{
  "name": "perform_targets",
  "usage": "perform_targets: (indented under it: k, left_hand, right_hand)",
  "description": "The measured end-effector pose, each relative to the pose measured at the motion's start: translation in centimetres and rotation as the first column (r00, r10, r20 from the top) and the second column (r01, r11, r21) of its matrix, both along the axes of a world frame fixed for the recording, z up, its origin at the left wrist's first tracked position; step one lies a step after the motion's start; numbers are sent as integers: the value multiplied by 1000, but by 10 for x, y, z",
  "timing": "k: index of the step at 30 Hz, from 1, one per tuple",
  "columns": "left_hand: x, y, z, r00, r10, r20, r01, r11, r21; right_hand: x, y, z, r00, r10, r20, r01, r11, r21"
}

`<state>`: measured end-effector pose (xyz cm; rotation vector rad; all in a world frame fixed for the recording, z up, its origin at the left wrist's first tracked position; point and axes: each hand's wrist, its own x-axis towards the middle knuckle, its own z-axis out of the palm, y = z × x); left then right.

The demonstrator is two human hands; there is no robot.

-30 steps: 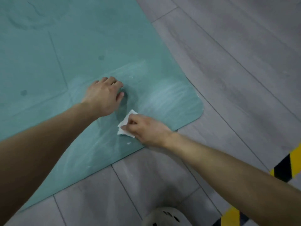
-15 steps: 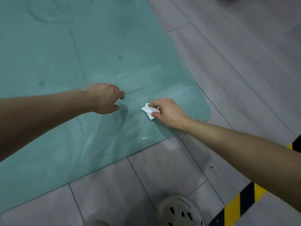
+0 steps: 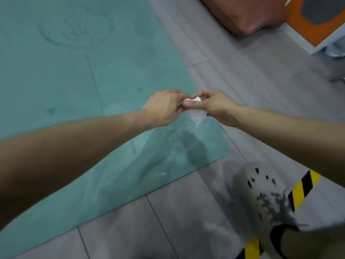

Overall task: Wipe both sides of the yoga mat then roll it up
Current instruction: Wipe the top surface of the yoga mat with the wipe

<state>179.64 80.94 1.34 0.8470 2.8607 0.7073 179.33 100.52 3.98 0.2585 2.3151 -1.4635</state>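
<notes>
A teal yoga mat [image 3: 78, 75] lies flat on the grey floor, its rounded near-right corner close to my foot, with pale wipe streaks near that corner. A small white wipe [image 3: 196, 114] hangs in the air above the corner. My left hand [image 3: 164, 107] and my right hand [image 3: 214, 105] meet over the mat, both pinching the wipe's top edge between fingers and thumb. The wipe's lower part dangles below my right hand.
My foot in a light perforated clog [image 3: 265, 186] stands on the grey plank floor [image 3: 186, 221] just off the mat's corner. Yellow-and-black tape [image 3: 302, 187] runs along the floor at right. A reddish-brown object [image 3: 246, 15] and an orange-and-white unit [image 3: 313, 25] sit at the top right.
Both hands have lifted off the mat and come together. The wipe, held against the mat by my right hand before, is now raised and pinched by both hands.
</notes>
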Motion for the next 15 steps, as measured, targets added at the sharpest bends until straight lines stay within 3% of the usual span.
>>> perform_targets:
  k: [2,4,7,9,13,15]
  left_hand:
    - [-19,0,-3,997,73,21,-72,997,-27]
    - [-35,-8,-14,982,176,68,-172,984,-54]
    - [-54,-20,-38,947,272,172,-247,957,-155]
    - [-61,-17,-46,926,295,236,-247,945,-214]
    - [-69,1,-48,881,382,278,-311,912,-269]
    - [-70,0,-49,850,462,253,-384,872,-303]
  right_hand:
    - [-22,-3,-13,980,172,-96,-136,944,301]
    - [-41,-5,-27,928,343,-148,-250,865,436]
    - [-66,5,-49,726,667,-168,-475,663,578]
    - [-83,14,-65,661,725,-192,-546,641,540]
    - [-121,13,-89,679,714,-169,-615,679,400]
    - [-139,8,-99,643,744,-178,-656,656,373]
